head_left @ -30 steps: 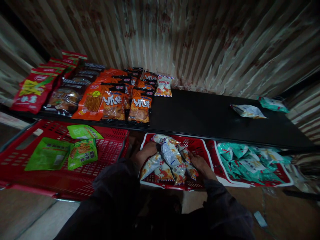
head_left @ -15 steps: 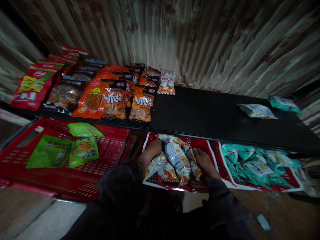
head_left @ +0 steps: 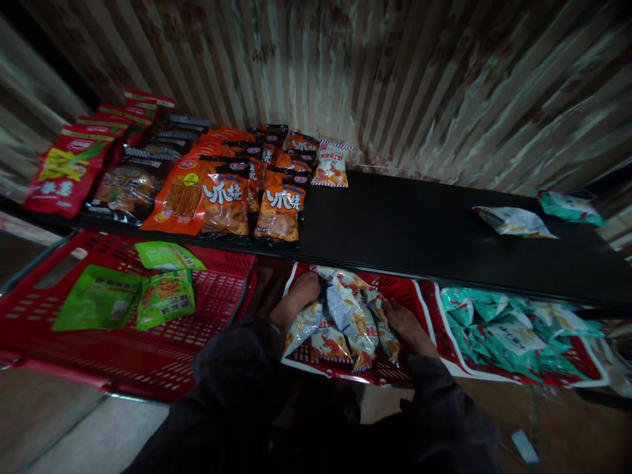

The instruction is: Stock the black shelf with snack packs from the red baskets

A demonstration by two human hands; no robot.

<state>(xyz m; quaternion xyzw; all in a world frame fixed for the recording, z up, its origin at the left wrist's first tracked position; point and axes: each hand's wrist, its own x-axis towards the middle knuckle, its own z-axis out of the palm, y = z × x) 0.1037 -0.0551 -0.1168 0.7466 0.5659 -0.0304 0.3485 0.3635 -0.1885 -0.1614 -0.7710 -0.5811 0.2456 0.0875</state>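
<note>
Both my hands are down in a red basket [head_left: 422,309] with a white rim, among several white snack bags [head_left: 359,316] with red lettering and striped edges. At the basket's left side, my left hand [head_left: 303,291] is closed on a snack bag, its fingertips hidden behind the packets. My right hand [head_left: 405,324] curls around the edge of the rightmost snack bag [head_left: 388,337], its fingers partly hidden. One matching white snack bag [head_left: 332,164] stands upright on the black shelf [head_left: 395,220] beside the orange and black bags [head_left: 281,207].
Left of my hands, a red basket [head_left: 217,316] holds green packets [head_left: 166,297]. To the right is another basket with teal bags [head_left: 508,332]. On the shelf lie a white bag [head_left: 516,222] and a teal bag [head_left: 570,207]; red bags [head_left: 74,171] stand at its left end.
My hands stay in the basket on the white bags, which have shifted only slightly. The right hand sits a little lower. The view has turned slightly.
</note>
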